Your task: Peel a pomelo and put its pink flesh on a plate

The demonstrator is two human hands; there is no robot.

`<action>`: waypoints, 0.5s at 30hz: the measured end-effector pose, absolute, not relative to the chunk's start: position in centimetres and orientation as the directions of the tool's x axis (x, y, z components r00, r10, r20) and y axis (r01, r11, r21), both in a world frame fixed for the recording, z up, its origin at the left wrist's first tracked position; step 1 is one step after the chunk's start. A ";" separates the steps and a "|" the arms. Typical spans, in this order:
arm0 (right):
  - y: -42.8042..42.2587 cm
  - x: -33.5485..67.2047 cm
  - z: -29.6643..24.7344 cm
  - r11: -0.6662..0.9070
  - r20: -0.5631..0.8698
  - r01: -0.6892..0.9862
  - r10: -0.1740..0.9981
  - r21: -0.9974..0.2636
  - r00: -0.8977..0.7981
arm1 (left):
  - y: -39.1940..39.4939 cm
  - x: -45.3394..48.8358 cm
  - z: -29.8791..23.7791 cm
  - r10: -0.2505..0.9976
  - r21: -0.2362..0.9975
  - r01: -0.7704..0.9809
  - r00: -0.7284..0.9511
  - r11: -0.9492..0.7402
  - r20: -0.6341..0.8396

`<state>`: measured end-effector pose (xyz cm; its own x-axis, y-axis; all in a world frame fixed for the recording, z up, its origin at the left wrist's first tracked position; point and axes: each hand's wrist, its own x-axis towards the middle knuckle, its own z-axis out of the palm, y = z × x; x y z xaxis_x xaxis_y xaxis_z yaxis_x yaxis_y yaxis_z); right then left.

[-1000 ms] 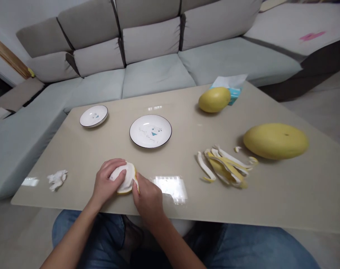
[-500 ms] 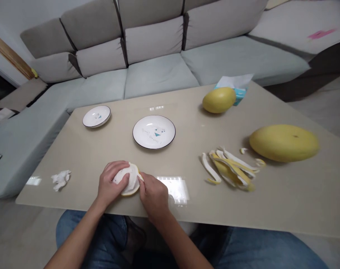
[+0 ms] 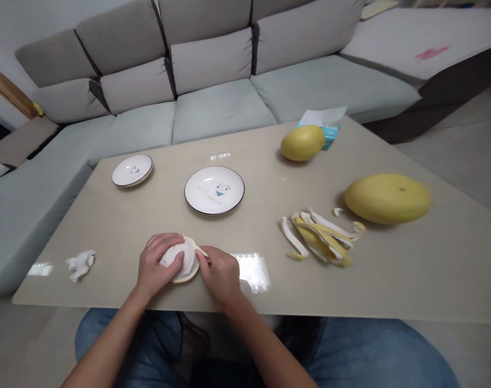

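Observation:
A partly peeled pomelo (image 3: 189, 265) rests on the table near its front edge, white pith showing on top and a thin yellow rim of rind below. My left hand (image 3: 158, 264) is wrapped round its left side, thumb pressed on the white pith. On the other side my right hand (image 3: 220, 274) is closed, its thumb and fingers pinching the edge of the pomelo's peel, which lifts a little from the fruit. The right fingertips are partly hidden. Several cut strips of pomelo peel (image 3: 322, 237) lie in a pile to the right.
Two whole yellow pomelos, a large one (image 3: 387, 198) and a smaller one (image 3: 303, 143), sit on the right beside a blue tissue pack (image 3: 331, 136). A white plate (image 3: 214, 189) and a white bowl (image 3: 132, 170) stand behind my hands. Crumpled tissue (image 3: 81, 264) lies left. A grey sofa (image 3: 225, 110) is behind the table.
The view has shifted slightly, so things on the table's right appear further left. My hands keep their hold; the pinched peel now stands out a little more above the right fingers.

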<state>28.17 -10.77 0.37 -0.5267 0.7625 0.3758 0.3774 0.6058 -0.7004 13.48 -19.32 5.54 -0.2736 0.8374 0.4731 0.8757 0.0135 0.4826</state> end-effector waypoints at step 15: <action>-10.2 27.5 1.6 0.625 0.244 0.450 0.718 -0.638 -0.652 | -19.9 12.2 5.5 0.874 0.500 0.866 -0.223 -0.026 0.432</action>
<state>27.52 -10.17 1.60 -0.6523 0.7178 0.2436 0.4498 0.6252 -0.6378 12.21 -19.92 5.51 -0.2235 0.8737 0.4322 0.8657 -0.0259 0.4999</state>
